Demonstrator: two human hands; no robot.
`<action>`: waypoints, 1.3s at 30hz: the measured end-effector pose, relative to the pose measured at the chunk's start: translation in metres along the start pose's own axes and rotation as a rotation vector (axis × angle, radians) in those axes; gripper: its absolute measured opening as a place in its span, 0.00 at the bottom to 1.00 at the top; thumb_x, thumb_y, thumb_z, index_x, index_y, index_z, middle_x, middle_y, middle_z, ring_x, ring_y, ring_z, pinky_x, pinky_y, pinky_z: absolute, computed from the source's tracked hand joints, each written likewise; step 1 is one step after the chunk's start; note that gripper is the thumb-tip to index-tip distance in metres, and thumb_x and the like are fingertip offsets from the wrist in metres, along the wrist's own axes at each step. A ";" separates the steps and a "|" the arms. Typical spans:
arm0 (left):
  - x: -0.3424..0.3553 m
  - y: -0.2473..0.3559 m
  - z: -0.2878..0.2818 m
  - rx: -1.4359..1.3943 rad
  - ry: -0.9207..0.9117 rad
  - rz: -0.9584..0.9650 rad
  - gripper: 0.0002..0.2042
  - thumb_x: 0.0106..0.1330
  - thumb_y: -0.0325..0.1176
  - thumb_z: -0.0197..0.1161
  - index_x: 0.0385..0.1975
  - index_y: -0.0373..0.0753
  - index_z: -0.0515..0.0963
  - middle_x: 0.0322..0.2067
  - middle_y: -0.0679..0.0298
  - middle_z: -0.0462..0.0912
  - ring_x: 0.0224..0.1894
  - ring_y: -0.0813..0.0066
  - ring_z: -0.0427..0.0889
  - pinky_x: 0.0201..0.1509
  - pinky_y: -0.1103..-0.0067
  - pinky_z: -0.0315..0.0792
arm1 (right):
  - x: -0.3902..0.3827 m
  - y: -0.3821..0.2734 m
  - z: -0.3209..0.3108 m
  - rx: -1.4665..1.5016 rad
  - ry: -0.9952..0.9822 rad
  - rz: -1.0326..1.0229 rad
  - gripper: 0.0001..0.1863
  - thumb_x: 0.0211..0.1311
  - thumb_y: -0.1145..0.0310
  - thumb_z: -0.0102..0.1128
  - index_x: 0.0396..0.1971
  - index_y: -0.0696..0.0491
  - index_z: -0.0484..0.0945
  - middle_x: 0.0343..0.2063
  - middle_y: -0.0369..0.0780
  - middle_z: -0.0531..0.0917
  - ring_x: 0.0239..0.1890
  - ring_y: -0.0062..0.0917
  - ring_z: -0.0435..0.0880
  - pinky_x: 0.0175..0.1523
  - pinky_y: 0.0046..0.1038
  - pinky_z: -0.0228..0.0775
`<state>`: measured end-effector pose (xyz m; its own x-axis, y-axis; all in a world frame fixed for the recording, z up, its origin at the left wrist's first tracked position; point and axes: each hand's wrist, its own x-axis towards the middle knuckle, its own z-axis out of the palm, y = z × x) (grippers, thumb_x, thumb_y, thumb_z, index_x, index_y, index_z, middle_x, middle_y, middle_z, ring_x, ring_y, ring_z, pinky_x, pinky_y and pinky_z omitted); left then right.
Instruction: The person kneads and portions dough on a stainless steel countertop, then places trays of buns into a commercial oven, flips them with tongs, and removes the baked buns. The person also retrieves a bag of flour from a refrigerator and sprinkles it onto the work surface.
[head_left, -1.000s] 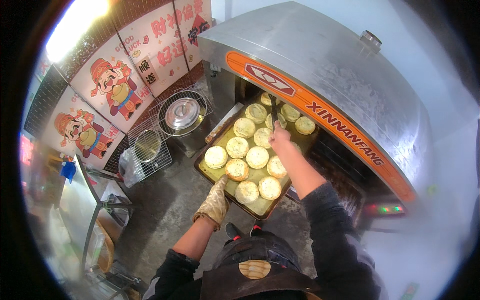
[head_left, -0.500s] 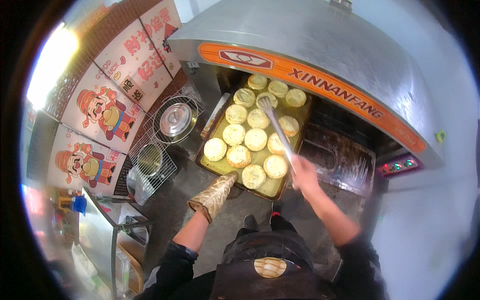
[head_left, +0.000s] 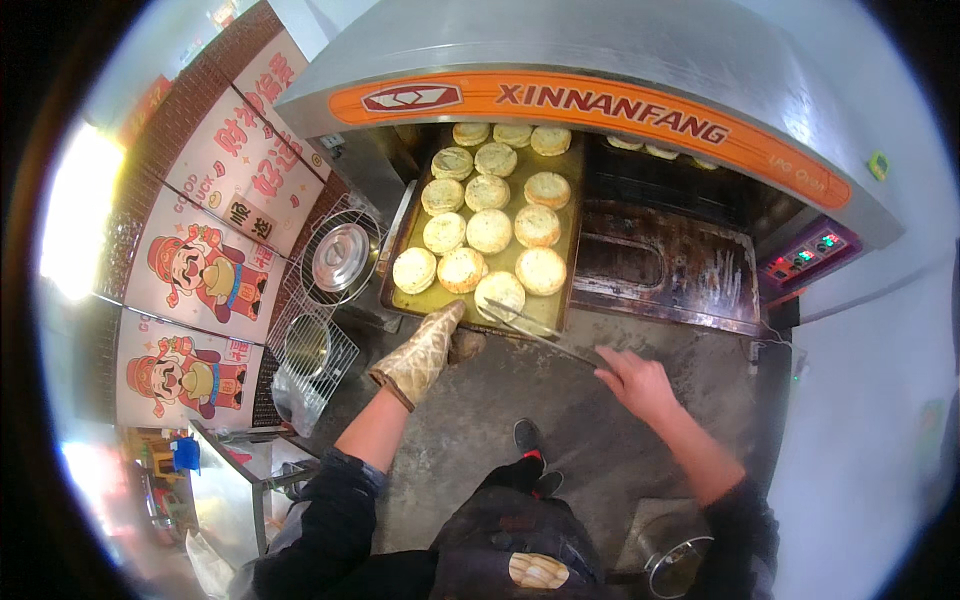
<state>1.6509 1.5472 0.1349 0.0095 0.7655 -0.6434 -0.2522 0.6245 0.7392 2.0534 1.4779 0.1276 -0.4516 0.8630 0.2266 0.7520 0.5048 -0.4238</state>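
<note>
A large oiled tray (head_left: 400, 255) of several round, pale golden flatbreads (head_left: 488, 230) lies at the mouth of a steel oven (head_left: 560, 45) with an orange front strip. My left hand (head_left: 420, 355), in a patterned tan oven mitt, grips the tray's near edge at the left of centre. Long metal tongs (head_left: 540, 332) are in my right hand (head_left: 630, 380), their tips at the nearest bread (head_left: 500, 292). Whether the tips touch or press on it I cannot tell.
A lidded pot (head_left: 340, 255) and a round pan (head_left: 307, 345) sit by wire racks at left, before illustrated panels (head_left: 200, 270). A steel stand (head_left: 228, 485) is lower left. The oven's control panel (head_left: 805, 255) is right. A metal bucket (head_left: 675, 560) is lower right.
My right hand has drawn back from deep over the tray to its near right, bringing the tongs to the front bread. The view has turned, showing more of the oven's right opening.
</note>
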 end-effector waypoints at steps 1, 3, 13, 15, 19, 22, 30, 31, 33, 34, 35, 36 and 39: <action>-0.004 0.000 -0.001 -0.007 -0.005 0.012 0.20 0.88 0.43 0.56 0.65 0.32 0.76 0.50 0.54 0.89 0.41 0.69 0.91 0.37 0.73 0.88 | 0.003 0.003 0.002 0.002 -0.007 -0.008 0.26 0.75 0.56 0.72 0.68 0.47 0.80 0.35 0.43 0.85 0.29 0.43 0.88 0.32 0.44 0.83; -0.005 -0.004 0.000 -0.055 -0.096 0.085 0.19 0.88 0.41 0.54 0.66 0.33 0.76 0.49 0.54 0.89 0.39 0.69 0.91 0.35 0.75 0.87 | 0.010 0.010 0.007 -0.070 0.025 -0.034 0.26 0.77 0.54 0.70 0.69 0.46 0.80 0.37 0.44 0.86 0.30 0.45 0.89 0.33 0.44 0.84; -0.018 0.015 0.001 -0.124 -0.132 -0.181 0.19 0.84 0.41 0.58 0.64 0.33 0.76 0.53 0.53 0.89 0.48 0.65 0.91 0.46 0.75 0.87 | 0.008 0.003 0.053 -0.066 0.095 0.167 0.27 0.81 0.47 0.62 0.71 0.44 0.78 0.45 0.48 0.89 0.37 0.49 0.92 0.39 0.48 0.86; -0.018 0.022 -0.002 -0.001 -0.215 -0.170 0.19 0.84 0.39 0.58 0.64 0.31 0.76 0.53 0.53 0.89 0.48 0.65 0.92 0.48 0.74 0.87 | -0.004 -0.014 0.063 0.041 0.174 0.216 0.26 0.80 0.50 0.65 0.70 0.46 0.80 0.43 0.48 0.89 0.38 0.49 0.91 0.41 0.48 0.85; 0.009 0.028 -0.027 1.517 -0.385 0.766 0.17 0.84 0.35 0.59 0.61 0.26 0.75 0.50 0.50 0.89 0.43 0.67 0.93 0.37 0.78 0.88 | -0.047 -0.069 0.104 0.195 0.406 0.317 0.23 0.76 0.61 0.72 0.66 0.51 0.83 0.37 0.48 0.88 0.37 0.47 0.90 0.40 0.43 0.83; 0.052 0.025 -0.041 0.704 -0.460 0.226 0.14 0.82 0.32 0.65 0.57 0.28 0.81 0.46 0.52 0.92 0.45 0.71 0.91 0.41 0.79 0.84 | -0.051 -0.091 0.151 0.103 0.420 0.455 0.22 0.76 0.61 0.72 0.65 0.50 0.83 0.35 0.46 0.86 0.34 0.44 0.89 0.37 0.42 0.82; 0.107 0.035 -0.056 0.250 -0.433 -0.143 0.05 0.81 0.28 0.66 0.46 0.32 0.82 0.40 0.62 0.90 0.40 0.72 0.89 0.42 0.77 0.83 | -0.035 -0.154 0.276 0.061 0.706 0.660 0.26 0.75 0.59 0.73 0.69 0.49 0.82 0.30 0.39 0.81 0.25 0.35 0.86 0.30 0.36 0.79; 0.113 0.038 -0.056 -0.102 -0.305 -0.443 0.05 0.81 0.28 0.65 0.44 0.32 0.82 0.38 0.62 0.89 0.38 0.73 0.89 0.40 0.78 0.83 | -0.037 -0.169 0.291 0.136 0.764 0.709 0.27 0.74 0.59 0.74 0.68 0.50 0.82 0.29 0.39 0.80 0.26 0.33 0.85 0.30 0.35 0.79; 0.126 0.041 -0.054 0.322 -0.386 -0.127 0.09 0.82 0.31 0.63 0.43 0.30 0.79 0.34 0.60 0.84 0.30 0.73 0.86 0.31 0.83 0.85 | -0.044 -0.201 0.328 0.300 0.864 0.819 0.28 0.71 0.60 0.76 0.68 0.52 0.83 0.28 0.38 0.79 0.26 0.31 0.83 0.32 0.33 0.77; 0.136 0.045 -0.050 0.211 -0.352 -0.186 0.10 0.84 0.33 0.62 0.44 0.30 0.78 0.34 0.59 0.83 0.30 0.73 0.86 0.29 0.84 0.85 | -0.045 -0.217 0.347 0.364 0.880 0.895 0.30 0.68 0.65 0.77 0.68 0.55 0.82 0.27 0.39 0.79 0.27 0.29 0.82 0.34 0.31 0.75; 0.143 0.048 -0.048 0.093 -0.297 -0.246 0.10 0.84 0.33 0.61 0.42 0.32 0.76 0.33 0.61 0.79 0.29 0.75 0.84 0.28 0.85 0.83 | -0.048 -0.231 0.369 0.351 0.969 0.903 0.29 0.69 0.64 0.76 0.68 0.56 0.82 0.28 0.39 0.80 0.27 0.29 0.82 0.34 0.31 0.76; 0.150 0.052 -0.045 0.066 -0.325 -0.274 0.10 0.85 0.34 0.60 0.40 0.34 0.74 0.31 0.64 0.76 0.28 0.77 0.81 0.26 0.87 0.82 | -0.053 -0.245 0.392 0.360 1.036 0.928 0.29 0.70 0.64 0.75 0.68 0.57 0.82 0.29 0.39 0.81 0.27 0.29 0.82 0.34 0.31 0.76; 0.165 0.060 -0.046 0.101 -0.307 -0.154 0.07 0.83 0.28 0.60 0.52 0.33 0.81 0.39 0.60 0.87 0.33 0.74 0.89 0.28 0.85 0.85 | -0.072 -0.290 0.469 0.280 1.244 0.968 0.29 0.73 0.62 0.71 0.68 0.61 0.81 0.32 0.40 0.83 0.29 0.29 0.82 0.35 0.31 0.75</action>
<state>1.5930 1.7035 0.0643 0.3343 0.6626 -0.6702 -0.1283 0.7365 0.6642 1.6428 1.2590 -0.1767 0.8797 0.3913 0.2702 0.3383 -0.1158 -0.9339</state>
